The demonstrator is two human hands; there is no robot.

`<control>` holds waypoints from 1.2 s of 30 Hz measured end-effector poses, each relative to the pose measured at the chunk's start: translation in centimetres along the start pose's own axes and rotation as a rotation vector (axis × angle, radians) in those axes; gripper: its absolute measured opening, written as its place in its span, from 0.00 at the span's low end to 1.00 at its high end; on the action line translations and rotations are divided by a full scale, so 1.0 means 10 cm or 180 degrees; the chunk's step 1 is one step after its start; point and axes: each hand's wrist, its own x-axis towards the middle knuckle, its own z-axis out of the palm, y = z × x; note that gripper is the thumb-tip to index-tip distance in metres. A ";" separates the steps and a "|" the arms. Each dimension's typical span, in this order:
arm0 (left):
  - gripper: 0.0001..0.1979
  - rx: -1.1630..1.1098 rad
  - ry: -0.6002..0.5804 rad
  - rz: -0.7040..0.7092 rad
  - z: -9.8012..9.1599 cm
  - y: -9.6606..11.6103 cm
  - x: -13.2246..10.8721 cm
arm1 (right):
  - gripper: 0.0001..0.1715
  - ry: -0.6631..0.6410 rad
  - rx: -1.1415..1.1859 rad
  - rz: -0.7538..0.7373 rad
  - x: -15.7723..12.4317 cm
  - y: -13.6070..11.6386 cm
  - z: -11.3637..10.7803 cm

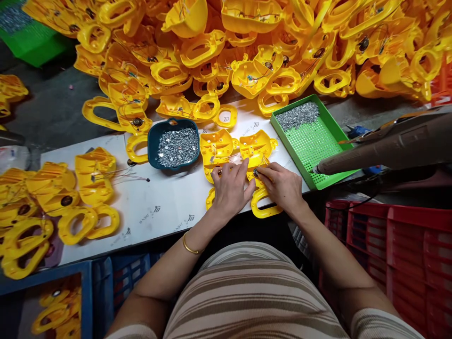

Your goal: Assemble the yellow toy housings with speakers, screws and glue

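Two yellow plastic shell halves with loop handles lie side by side before me, hollow side up: a left shell [216,141] and a right shell [257,143]. Thin wires run inside them. My left hand [231,190] rests across both, thumb and fingers apart, covering part of the left one. Thumb and fingertips of my right hand [286,188] pinch at a small round dark speaker [255,173] near the right shell's handle. The fingers partly hide that spot. Beyond my left hand sits a dark teal bowl [152,146] of small metal screws.
A green perforated tray [326,141] holds screws at its far end. Over its right side hangs a power screwdriver [381,143]. Yellow shells [173,75] pile up behind; more shells [93,176] lie left on the white board [151,212]. Red crates [399,245] and a blue crate [88,292] flank me.
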 end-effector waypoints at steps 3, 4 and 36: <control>0.25 0.0037 0.0013 -0.0030 0.00 0.02 0.01 | 0.13 -0.0092 -0.0037 -0.0071 0.02 0.03 0.00; 0.24 0.0051 0.0038 -0.0033 -0.01 0.03 0.02 | 0.14 -0.0103 -0.0021 -0.0093 0.03 0.04 0.00; 0.18 0.0476 -0.0362 0.0228 -0.13 0.05 0.27 | 0.13 0.1058 0.1184 0.0329 -0.48 0.33 -0.08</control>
